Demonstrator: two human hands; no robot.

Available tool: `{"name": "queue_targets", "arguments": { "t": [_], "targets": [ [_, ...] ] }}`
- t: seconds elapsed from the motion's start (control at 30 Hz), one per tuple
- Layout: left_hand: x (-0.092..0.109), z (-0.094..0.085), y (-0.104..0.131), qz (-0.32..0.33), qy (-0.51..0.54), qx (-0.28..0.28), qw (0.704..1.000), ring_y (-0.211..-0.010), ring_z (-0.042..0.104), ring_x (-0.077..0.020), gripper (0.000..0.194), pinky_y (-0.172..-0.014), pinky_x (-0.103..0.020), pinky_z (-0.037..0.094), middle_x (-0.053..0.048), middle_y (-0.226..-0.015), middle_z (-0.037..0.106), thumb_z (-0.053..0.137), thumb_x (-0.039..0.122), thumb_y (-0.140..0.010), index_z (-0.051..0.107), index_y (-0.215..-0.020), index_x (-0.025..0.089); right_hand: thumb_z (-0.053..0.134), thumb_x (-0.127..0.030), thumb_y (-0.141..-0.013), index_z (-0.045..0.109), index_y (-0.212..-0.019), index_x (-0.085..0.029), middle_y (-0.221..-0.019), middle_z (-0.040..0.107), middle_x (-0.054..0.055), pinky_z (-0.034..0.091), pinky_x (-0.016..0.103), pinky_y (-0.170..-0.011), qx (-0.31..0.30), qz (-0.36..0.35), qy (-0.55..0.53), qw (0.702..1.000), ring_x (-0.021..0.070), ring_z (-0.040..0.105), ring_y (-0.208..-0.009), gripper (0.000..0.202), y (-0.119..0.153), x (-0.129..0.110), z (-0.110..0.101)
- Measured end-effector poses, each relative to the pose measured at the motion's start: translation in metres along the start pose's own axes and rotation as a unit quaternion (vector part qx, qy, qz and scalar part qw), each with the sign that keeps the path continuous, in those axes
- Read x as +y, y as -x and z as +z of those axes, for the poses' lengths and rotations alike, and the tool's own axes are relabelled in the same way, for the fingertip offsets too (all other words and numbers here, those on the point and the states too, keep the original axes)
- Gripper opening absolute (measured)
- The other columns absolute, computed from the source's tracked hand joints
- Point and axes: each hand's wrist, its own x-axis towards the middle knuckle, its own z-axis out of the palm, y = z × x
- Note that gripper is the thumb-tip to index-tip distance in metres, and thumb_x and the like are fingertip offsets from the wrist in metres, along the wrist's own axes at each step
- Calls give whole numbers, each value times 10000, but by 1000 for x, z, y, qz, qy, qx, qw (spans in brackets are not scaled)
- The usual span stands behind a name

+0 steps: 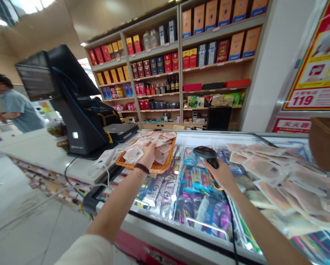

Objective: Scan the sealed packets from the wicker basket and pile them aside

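Note:
My left hand (148, 154) reaches into an orange-brown wicker basket (169, 162) and is closed on a clear plastic packet (134, 152), which lies at the basket's left side. More flat packets (159, 138) fill the basket behind my fingers. In my right hand (218, 171) is a black barcode scanner (207, 151), its head tilted up and to the left. The scanner's cable hangs down past my wrist. Basket and scanner are both over the glass top of a chest freezer, and they stand apart from each other.
Loose flat packets (275, 176) are spread over the freezer's right side. Wrapped ice creams (198, 206) show through the glass. At left stand a checkout terminal (76, 110) and a white cable (108, 173). A person (21, 106) is farther left. Shelves of boxes (159, 66) line the back.

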Motion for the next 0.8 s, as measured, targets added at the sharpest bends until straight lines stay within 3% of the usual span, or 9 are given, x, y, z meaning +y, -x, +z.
{"name": "queue_targets", "arguments": {
  "t": [0.1,0.2,0.27,0.4,0.5,0.63,0.8],
  "targets": [
    [7,-17,15,-36,-61,35,997,-532,582,-96,711,-553,-213,498,47,-744,594,781,50,-767,516,-1410,197,637,-662,-783,535,-644,-269,-418,565,-8,410,304,-446,0,-8,-3,1000,186,539,-364,429,3,-1,0],
    [10,-27,28,-33,-94,22,995,-497,570,-95,875,-519,-207,476,63,-739,593,777,23,-756,405,-1519,236,646,-657,-777,541,-645,-266,-425,570,-4,410,303,-437,-4,-14,-11,1000,188,542,-368,426,5,-1,0],
    [12,-31,34,-35,-89,2,995,-503,586,-97,882,-526,-208,490,55,-743,616,774,28,-753,402,-1528,226,644,-660,-774,543,-651,-265,-424,569,-5,410,303,-435,-5,-13,-12,1000,187,542,-369,425,5,-2,0],
    [13,-32,40,-9,-42,-81,996,-630,681,-130,676,-617,-236,563,-7,-822,711,819,76,-702,613,-1335,191,637,-666,-766,548,-667,-266,-420,560,-15,408,304,-436,-4,-8,-15,1000,186,541,-369,422,4,-2,0],
    [5,-20,51,39,-30,-139,989,-734,722,-179,614,-685,-290,599,-52,-923,754,835,121,-675,660,-1260,183,644,-668,-767,542,-676,-269,-415,549,-22,406,308,-438,-4,-8,-25,1000,189,543,-373,421,4,-1,-1],
    [-12,10,69,102,-45,-183,977,-890,735,-225,590,-812,-356,613,-96,-1086,760,795,140,-689,637,-1256,189,670,-684,-757,528,-685,-274,-419,543,-25,391,312,-412,7,-4,-56,998,181,507,-356,440,3,3,-2],
    [-33,49,81,240,-101,-219,940,-1190,667,-278,473,-1080,-418,519,-106,-1252,720,706,85,-731,661,-1188,199,715,-672,-750,544,-725,-268,-457,547,-33,367,309,-370,5,15,-140,990,169,476,-348,439,3,5,-4]
  ]
}}
